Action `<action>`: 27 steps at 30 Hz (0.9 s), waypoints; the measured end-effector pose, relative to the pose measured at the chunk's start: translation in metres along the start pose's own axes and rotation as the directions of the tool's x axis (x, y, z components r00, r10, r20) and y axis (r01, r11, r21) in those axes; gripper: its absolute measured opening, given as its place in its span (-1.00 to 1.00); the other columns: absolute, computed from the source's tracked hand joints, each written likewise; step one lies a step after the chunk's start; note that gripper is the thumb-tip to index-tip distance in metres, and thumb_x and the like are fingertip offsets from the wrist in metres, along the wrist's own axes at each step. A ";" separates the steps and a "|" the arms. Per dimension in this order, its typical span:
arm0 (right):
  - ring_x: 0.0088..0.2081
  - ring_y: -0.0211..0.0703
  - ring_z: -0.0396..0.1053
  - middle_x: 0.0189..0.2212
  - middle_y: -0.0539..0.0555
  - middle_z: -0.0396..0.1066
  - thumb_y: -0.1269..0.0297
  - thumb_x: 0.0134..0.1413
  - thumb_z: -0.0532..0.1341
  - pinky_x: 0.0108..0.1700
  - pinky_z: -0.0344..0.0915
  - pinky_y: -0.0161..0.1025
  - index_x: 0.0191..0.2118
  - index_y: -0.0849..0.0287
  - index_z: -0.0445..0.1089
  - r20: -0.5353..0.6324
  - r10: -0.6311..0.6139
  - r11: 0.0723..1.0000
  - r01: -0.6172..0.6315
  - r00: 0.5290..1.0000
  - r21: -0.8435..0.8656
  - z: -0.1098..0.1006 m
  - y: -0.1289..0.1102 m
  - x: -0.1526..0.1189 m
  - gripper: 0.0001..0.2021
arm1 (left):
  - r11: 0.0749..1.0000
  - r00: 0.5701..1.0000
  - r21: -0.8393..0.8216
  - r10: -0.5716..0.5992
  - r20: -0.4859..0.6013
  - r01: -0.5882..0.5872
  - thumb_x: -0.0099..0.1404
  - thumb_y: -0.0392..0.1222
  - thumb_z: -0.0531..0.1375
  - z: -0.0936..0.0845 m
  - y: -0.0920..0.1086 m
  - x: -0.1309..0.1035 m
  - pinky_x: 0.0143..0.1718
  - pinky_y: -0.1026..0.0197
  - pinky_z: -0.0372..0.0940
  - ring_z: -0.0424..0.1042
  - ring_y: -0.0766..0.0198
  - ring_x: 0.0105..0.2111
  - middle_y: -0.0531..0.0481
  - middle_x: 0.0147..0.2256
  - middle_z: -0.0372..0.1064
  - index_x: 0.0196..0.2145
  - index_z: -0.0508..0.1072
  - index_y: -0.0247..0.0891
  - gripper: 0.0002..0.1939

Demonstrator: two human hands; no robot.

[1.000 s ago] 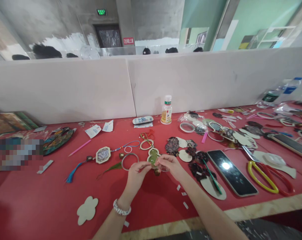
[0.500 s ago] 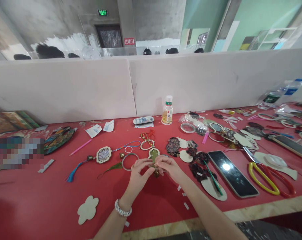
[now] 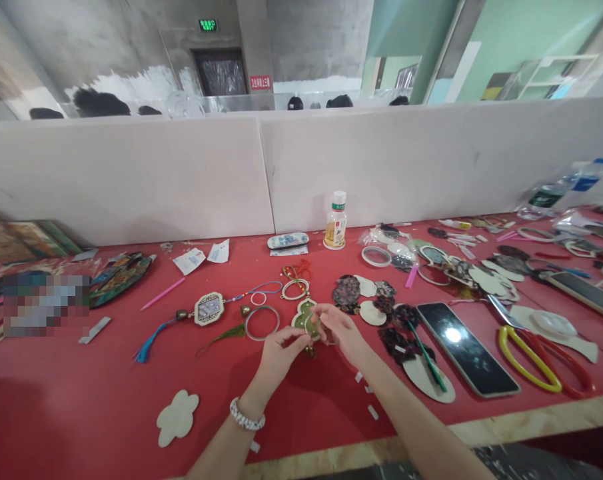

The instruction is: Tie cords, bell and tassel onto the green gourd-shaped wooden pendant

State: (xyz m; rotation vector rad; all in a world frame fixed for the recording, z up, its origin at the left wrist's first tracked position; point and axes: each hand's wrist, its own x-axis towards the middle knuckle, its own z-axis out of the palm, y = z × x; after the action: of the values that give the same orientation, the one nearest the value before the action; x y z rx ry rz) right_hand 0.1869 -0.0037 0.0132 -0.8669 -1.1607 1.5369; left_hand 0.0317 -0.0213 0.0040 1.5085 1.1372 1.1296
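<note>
A green gourd-shaped pendant (image 3: 305,311) with a pale rim is between my hands over the red table, its lower part partly covered by fingers. My left hand (image 3: 280,350) pinches its lower left edge between thumb and fingers. The fingers of my right hand (image 3: 338,331) are curled in at its right side; whatever they grip is hidden. A small bell (image 3: 310,351) hangs below the pendant. Above it lie a pale ring (image 3: 295,288) and a red-and-green cord (image 3: 292,272). Left of my hands are a grey ring (image 3: 262,324) and a green tassel (image 3: 231,333).
An octagonal pendant (image 3: 209,309) with a blue tassel lies left, above a flower-shaped blank (image 3: 178,418). On the right are dark patterned pieces (image 3: 346,293), a phone (image 3: 468,350) and scissors (image 3: 528,357). A bottle (image 3: 335,223) stands before the white partition (image 3: 381,167).
My right hand's fingers have drawn slightly up and away from my left hand's fingertips. More of the pendant's green face shows between them.
</note>
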 end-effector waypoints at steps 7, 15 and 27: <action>-0.52 -0.34 0.21 -0.53 -0.02 0.28 0.16 -0.08 0.18 -0.49 0.16 -0.37 -0.40 0.20 0.34 0.101 -0.135 0.927 0.162 0.986 -0.337 0.002 0.004 -0.001 -0.81 | 0.999 1.000 0.038 0.029 -0.001 -0.029 0.08 -0.13 0.17 -0.002 0.003 0.000 -0.34 0.26 0.30 0.39 0.27 -0.44 -0.01 -0.49 0.44 -0.47 0.50 -0.28 -0.83; -0.39 -0.26 0.26 -0.48 0.02 0.29 0.29 -0.06 0.19 -0.34 0.21 -0.31 -0.50 0.19 0.36 0.099 -0.292 0.864 0.307 0.951 -0.398 0.003 0.004 -0.001 -0.89 | 0.990 0.996 0.105 0.094 0.002 -0.094 0.11 -0.15 0.15 -0.003 0.002 0.000 -0.31 0.24 0.29 0.38 0.27 -0.41 -0.02 -0.47 0.42 -0.47 0.51 -0.25 -0.83; -0.52 -0.36 0.21 -0.55 -0.05 0.30 0.24 -0.16 0.26 -0.44 0.17 -0.38 -0.53 0.22 0.35 -0.008 -0.107 0.984 0.105 0.994 -0.147 0.003 0.004 -0.001 -0.85 | 0.897 0.946 0.393 0.283 -0.156 -0.204 0.08 -0.16 0.18 -0.008 0.004 0.002 -0.09 0.06 0.15 0.29 0.16 -0.17 -0.06 -0.22 0.39 -0.41 0.50 -0.19 -0.88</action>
State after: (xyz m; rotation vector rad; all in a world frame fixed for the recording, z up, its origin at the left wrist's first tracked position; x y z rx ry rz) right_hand 0.1837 -0.0055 0.0102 -0.8978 -1.3000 1.3694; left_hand 0.0252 -0.0188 0.0099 1.9032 1.3947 1.3215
